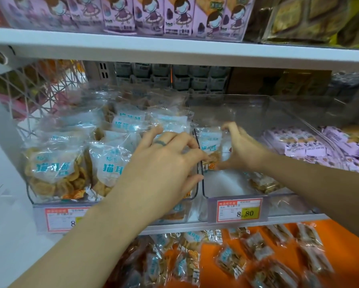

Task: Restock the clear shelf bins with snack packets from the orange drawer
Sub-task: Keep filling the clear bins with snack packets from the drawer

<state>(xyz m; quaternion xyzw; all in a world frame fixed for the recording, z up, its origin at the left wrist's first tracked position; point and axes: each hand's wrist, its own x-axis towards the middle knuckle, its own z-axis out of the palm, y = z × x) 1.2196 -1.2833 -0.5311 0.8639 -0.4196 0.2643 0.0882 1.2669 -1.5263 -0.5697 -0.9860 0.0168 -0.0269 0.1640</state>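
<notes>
Fingers [229,126] of the right hand [244,151] grip a clear blue-labelled snack packet [208,142], standing it upright at the left wall of the nearly empty clear plastic bin [282,197]. Left hand [164,163], fingers spread, probably steadies packets in the full neighbouring bin [49,202].

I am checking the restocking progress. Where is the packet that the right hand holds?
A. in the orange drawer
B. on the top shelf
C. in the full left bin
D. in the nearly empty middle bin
D: the right hand pinches a snack packet standing against the left wall of the nearly empty middle bin.
</notes>
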